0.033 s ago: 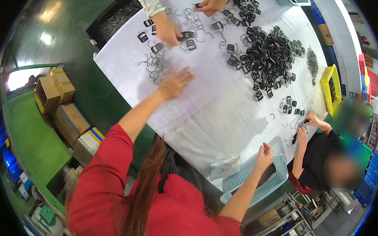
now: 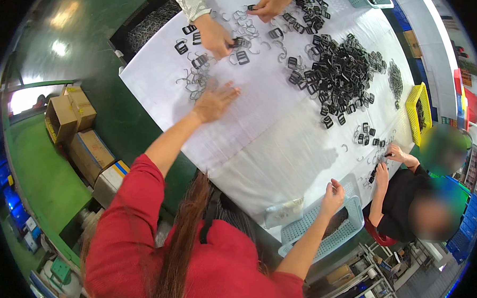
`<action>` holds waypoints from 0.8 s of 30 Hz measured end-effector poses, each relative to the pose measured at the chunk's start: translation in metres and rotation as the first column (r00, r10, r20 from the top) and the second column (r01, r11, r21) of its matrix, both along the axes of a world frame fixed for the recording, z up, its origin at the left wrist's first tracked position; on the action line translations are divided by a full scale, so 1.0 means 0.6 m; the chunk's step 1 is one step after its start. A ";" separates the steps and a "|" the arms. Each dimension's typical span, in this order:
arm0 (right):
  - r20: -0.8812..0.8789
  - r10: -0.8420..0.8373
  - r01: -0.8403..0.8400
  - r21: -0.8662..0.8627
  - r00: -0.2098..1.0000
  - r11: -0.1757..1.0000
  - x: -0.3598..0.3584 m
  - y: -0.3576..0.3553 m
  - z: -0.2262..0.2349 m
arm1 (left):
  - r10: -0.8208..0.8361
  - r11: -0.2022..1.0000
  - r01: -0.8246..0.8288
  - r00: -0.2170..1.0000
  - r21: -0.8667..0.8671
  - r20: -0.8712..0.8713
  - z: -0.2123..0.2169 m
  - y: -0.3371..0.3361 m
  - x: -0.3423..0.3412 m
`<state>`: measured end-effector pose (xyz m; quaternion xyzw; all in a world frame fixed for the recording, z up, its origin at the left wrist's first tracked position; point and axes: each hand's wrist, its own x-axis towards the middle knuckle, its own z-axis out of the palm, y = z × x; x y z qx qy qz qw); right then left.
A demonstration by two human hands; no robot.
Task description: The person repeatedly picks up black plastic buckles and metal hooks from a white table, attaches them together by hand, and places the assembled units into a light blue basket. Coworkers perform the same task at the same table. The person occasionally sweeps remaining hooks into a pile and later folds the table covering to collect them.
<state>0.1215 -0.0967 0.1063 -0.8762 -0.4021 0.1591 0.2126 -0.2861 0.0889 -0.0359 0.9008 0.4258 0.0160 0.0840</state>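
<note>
Reaching across the white cloth (image 2: 281, 140) with its fingers spread apart, the left hand (image 2: 215, 102) has been shifted slightly leftward in the head view since the earlier frame, just beside the wire hooks (image 2: 192, 83), while the right hand (image 2: 332, 198) is held as before over the perforated pale-blue plastic basket (image 2: 356, 221), fingers curled; whether anything is pinched there cannot be told. Thin, curved and shiny, the hooks are tangled loosely on the smooth, faintly creased cloth, and black rectangular buckles (image 2: 338, 73) are heaped farther right.
</note>
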 end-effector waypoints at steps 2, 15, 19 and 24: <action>-0.022 0.021 -0.021 -0.018 1.000 1.000 -0.018 0.024 -0.014 | 0.011 0.997 -0.010 1.000 0.073 -0.018 -0.007 0.024 -0.068; -0.138 0.047 -0.058 -0.082 0.989 0.995 -0.082 0.155 -0.072 | 0.189 0.981 -0.187 0.982 0.052 -0.029 0.012 0.115 -0.315; -0.171 0.081 -0.095 -0.075 0.982 0.993 -0.110 0.195 -0.080 | 0.240 0.968 -0.238 0.970 0.076 -0.022 0.009 0.165 -0.355; -0.187 0.136 -0.154 -0.088 0.973 0.984 -0.125 0.225 -0.085 | 0.435 0.892 -0.401 0.885 0.207 -0.162 -0.028 0.257 -0.428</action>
